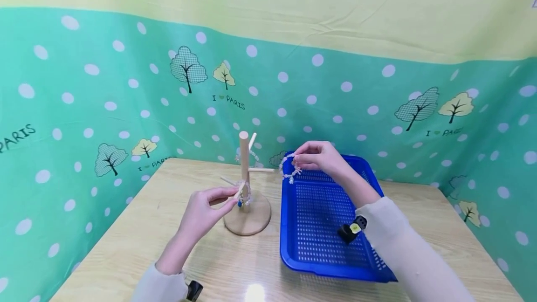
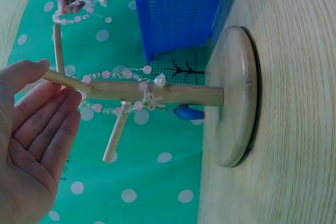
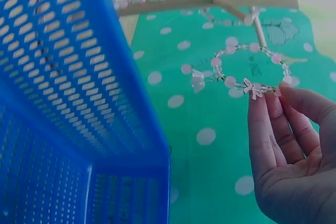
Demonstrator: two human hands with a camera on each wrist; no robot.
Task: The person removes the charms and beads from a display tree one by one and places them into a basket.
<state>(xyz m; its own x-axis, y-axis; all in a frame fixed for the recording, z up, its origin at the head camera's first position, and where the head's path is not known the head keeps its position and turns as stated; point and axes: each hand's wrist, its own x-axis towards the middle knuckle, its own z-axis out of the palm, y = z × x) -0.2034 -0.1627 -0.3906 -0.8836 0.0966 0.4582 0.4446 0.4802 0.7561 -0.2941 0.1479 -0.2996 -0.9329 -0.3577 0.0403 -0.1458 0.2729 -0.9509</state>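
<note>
A wooden peg stand [image 1: 244, 171] on a round base [image 1: 247, 220] rises at mid-table. A pink bead bracelet with a blue charm [image 1: 244, 198] hangs on a low peg, and another hangs higher [image 1: 253, 154]. My left hand [image 1: 232, 198] lightly pinches the tip of that low peg [image 2: 63, 80] between thumb and nearly straight fingers [image 2: 50, 114]. My right hand [image 1: 295, 158] pinches a third pink bead bracelet [image 3: 239, 66] with a small bow. It holds the bracelet in the air over the tray's far left corner, just right of a side peg [image 1: 262, 169].
A blue perforated tray [image 1: 323, 264] lies right of the stand, under my right forearm. Green dotted fabric walls [image 1: 105, 106] close in the table on the left, back and right. The tabletop [image 1: 138, 227] is light wood.
</note>
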